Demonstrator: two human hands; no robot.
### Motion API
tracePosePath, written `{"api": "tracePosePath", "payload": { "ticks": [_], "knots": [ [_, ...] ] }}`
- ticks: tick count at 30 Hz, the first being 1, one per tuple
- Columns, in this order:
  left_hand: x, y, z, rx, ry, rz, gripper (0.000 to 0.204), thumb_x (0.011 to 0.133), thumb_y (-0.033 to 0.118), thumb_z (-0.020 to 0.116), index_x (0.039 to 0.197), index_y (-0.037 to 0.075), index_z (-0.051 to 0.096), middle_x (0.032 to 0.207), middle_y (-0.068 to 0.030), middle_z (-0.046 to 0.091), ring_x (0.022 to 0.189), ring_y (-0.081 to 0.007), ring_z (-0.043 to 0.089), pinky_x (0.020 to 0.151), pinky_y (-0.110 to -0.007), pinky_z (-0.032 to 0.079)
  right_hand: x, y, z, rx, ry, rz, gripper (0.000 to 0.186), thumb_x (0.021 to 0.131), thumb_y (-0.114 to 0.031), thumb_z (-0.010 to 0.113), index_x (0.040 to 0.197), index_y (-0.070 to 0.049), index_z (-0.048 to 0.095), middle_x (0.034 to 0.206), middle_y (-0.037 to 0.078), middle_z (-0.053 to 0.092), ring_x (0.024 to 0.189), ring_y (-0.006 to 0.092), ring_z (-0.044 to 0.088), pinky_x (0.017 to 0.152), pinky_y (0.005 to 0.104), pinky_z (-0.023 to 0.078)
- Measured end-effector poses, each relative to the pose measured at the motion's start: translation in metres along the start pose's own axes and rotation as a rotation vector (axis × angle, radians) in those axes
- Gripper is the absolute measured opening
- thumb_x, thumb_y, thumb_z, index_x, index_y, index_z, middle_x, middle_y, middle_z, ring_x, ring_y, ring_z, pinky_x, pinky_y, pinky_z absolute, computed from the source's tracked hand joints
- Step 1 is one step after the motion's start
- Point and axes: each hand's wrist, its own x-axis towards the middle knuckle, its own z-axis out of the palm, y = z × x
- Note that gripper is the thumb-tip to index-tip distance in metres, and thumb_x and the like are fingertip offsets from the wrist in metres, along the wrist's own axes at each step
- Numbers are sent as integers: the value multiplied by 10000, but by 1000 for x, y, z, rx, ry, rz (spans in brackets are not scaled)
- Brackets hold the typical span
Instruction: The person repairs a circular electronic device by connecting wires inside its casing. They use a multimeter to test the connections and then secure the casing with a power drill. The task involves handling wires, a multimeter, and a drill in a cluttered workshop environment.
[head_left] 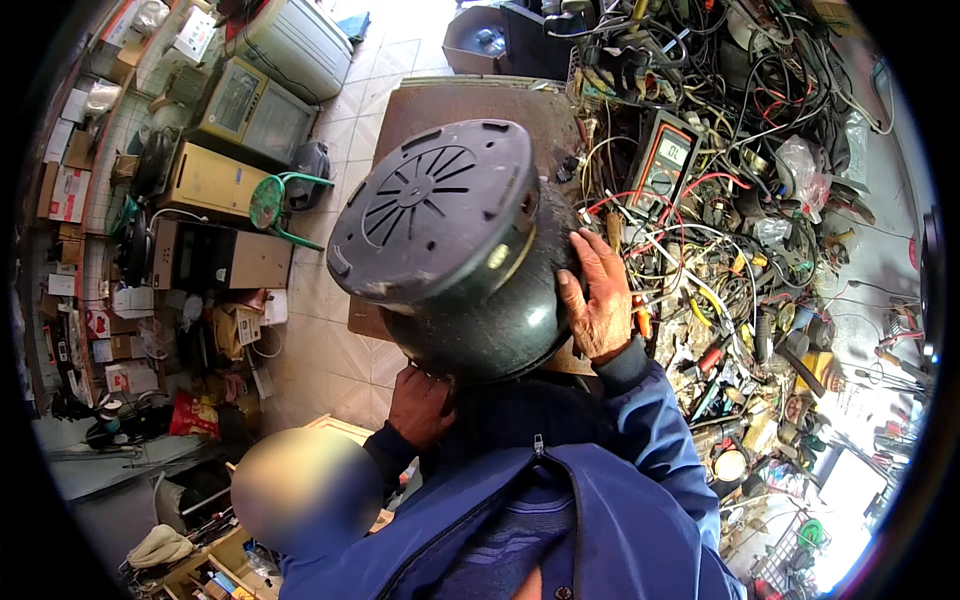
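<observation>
A black electric pot [470,330] with a round body is tipped over, its base with fan-like vent slots [415,190] facing up. It leans close in front of me, partly over a brown board [410,105]. My right hand [600,300] presses against the right side of the body, thumb and fingers apart along the curve. At the pot's near lower edge is my left hand [422,405], fingers curled in under the rim; their tips are hidden. The pot's underside opening cannot be seen.
To the right, a bench is heaped with wires, tools and a multimeter [665,160] with red leads. Boxy appliances [245,110] and a green-topped stool [268,203] stand on the tiled floor to the left. Shelves [75,200] with boxes line the left wall. A blurred patch covers the lower left.
</observation>
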Motion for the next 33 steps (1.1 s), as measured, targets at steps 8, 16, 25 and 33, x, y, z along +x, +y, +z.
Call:
{"api": "tracePosePath", "payload": {
  "ticks": [8, 16, 25, 33],
  "knots": [
    [11, -12, -49, -132, 164, -76, 305, 735, 142, 840, 945, 62, 634, 897, -160, 634, 901, -398, 609, 923, -499, 464, 55, -32, 6, 28, 7, -99, 566, 961, -348, 729, 1423, -32, 639, 1448, 255, 592, 1321, 463, 553, 1153, 528, 416],
    [33, -34, -114, -268, 136, -94, 288, 770, 171, 816, 787, 38, 561, 798, -196, 578, 801, -427, 580, 765, -497, 465, 90, -40, 19, 109, 13, -65, 505, 987, -330, 699, 1383, -19, 662, 1421, 224, 630, 1330, 430, 558, 1163, 508, 410],
    [61, -104, -159, -366, 279, -113, 335, 807, 175, 812, 691, 28, 535, 651, -149, 495, 629, -361, 515, 591, -466, 393, 117, 34, 70, 466, 90, 261, 388, 1070, -201, 535, 1344, 43, 659, 1338, 227, 698, 1293, 358, 646, 1142, 399, 458],
    [94, -167, -195, -335, 261, -127, 432, 847, 244, 882, 686, 36, 540, 618, -174, 523, 570, -379, 544, 547, -450, 433, 102, 133, 156, 373, -199, 541, 830, 792, -122, 764, 1548, 31, 455, 1398, 262, 662, 1300, 356, 656, 1117, 422, 513]
  ]
}}
